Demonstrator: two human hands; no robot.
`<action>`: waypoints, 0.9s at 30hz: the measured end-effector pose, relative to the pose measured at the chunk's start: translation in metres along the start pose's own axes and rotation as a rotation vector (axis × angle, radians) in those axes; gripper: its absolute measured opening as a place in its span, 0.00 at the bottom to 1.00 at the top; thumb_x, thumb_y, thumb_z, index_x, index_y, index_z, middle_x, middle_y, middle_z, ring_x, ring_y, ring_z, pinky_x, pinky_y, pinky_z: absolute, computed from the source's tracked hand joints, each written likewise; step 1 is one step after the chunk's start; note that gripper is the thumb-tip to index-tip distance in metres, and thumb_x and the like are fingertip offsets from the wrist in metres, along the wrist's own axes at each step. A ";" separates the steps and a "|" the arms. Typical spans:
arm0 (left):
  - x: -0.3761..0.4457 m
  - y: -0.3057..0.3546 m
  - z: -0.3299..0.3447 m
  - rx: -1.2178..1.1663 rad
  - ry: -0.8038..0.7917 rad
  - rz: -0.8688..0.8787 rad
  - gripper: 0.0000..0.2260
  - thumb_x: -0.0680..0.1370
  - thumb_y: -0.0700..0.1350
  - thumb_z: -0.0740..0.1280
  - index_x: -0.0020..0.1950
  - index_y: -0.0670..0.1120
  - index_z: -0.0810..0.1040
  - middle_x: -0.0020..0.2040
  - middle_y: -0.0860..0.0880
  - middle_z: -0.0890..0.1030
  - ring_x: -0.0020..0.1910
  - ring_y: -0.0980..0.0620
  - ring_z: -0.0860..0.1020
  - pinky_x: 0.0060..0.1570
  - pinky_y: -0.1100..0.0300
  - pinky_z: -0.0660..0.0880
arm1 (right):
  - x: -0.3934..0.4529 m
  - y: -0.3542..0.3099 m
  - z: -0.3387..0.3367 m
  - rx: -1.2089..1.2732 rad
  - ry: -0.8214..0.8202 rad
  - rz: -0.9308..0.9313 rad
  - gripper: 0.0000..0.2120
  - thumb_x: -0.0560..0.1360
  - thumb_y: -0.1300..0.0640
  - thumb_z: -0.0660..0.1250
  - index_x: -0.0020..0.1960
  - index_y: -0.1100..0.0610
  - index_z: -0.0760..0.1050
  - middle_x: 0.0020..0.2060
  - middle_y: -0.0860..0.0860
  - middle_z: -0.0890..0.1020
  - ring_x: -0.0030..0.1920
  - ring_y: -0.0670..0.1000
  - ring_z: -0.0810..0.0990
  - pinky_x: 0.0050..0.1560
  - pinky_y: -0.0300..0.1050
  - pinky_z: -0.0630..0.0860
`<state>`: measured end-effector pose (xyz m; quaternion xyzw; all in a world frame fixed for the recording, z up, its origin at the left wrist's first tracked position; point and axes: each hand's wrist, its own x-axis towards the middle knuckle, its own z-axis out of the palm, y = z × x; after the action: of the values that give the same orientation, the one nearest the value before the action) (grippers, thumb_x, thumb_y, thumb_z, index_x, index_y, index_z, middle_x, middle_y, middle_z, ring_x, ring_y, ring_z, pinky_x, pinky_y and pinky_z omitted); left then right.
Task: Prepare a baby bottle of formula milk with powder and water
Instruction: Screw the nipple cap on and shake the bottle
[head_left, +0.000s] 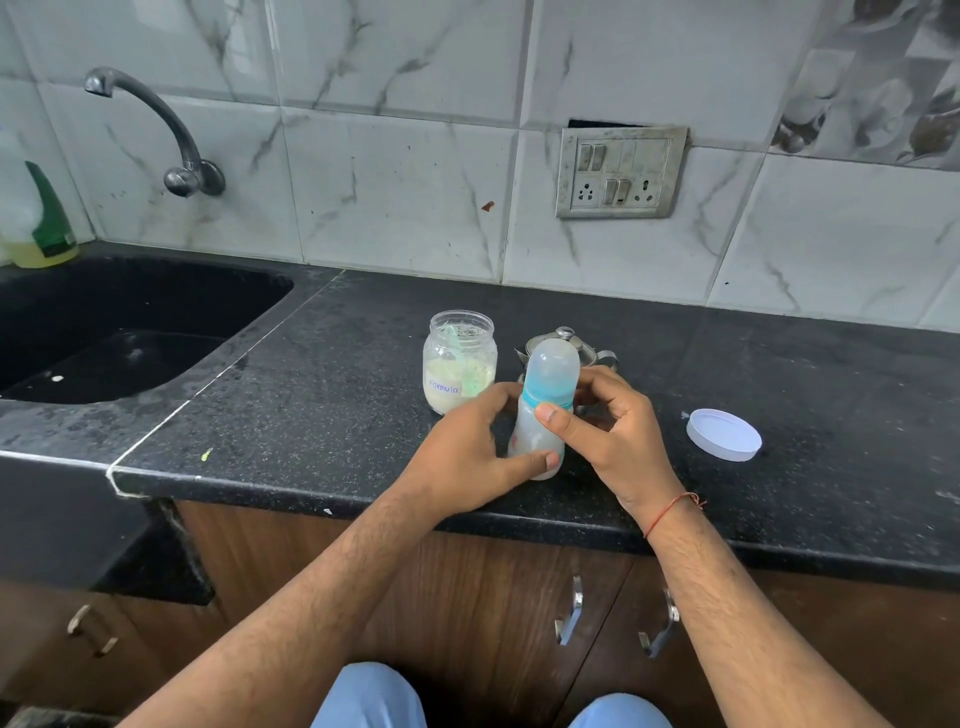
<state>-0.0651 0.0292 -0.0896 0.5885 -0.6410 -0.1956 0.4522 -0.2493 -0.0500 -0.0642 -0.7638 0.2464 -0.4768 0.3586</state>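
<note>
Baby bottle (540, 415) upright on counter (311, 405); L hand (467, 452) grips base, R hand (608, 436) pinches collar.

1. The kettle (569, 347) sits mostly hidden behind the baby bottle (543, 410); only its lid and handle show.
2. The left hand (467, 447) covers the bottle's lower side, and the formula jar (460, 358) loses its bottom corner.
3. The soap bottle (39, 218) is clipped by the left edge.

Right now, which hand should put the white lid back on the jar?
The right hand: the white lid lies on its side of the counter, while the left hand steadies the baby bottle beside the jar.
</note>
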 end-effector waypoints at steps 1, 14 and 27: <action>0.000 0.001 0.000 0.022 0.015 -0.007 0.35 0.74 0.57 0.84 0.78 0.53 0.75 0.64 0.61 0.85 0.60 0.63 0.83 0.61 0.55 0.83 | 0.000 0.000 0.000 0.001 -0.001 0.001 0.17 0.71 0.39 0.76 0.58 0.39 0.82 0.55 0.43 0.84 0.56 0.52 0.83 0.55 0.47 0.84; 0.002 -0.003 0.003 0.019 0.057 -0.028 0.35 0.69 0.61 0.87 0.72 0.55 0.79 0.61 0.61 0.85 0.61 0.59 0.83 0.62 0.53 0.83 | 0.001 0.000 -0.001 0.006 -0.020 -0.004 0.16 0.72 0.38 0.75 0.59 0.35 0.81 0.57 0.39 0.84 0.58 0.49 0.83 0.56 0.42 0.83; 0.008 -0.008 0.000 0.014 -0.066 0.025 0.24 0.79 0.52 0.81 0.73 0.50 0.81 0.49 0.60 0.84 0.36 0.68 0.77 0.37 0.72 0.70 | 0.000 -0.010 0.001 0.190 -0.141 0.022 0.13 0.74 0.46 0.74 0.58 0.36 0.84 0.58 0.46 0.85 0.60 0.50 0.83 0.58 0.45 0.83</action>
<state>-0.0596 0.0197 -0.0926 0.5768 -0.6642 -0.2049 0.4291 -0.2481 -0.0435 -0.0567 -0.7551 0.1826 -0.4391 0.4513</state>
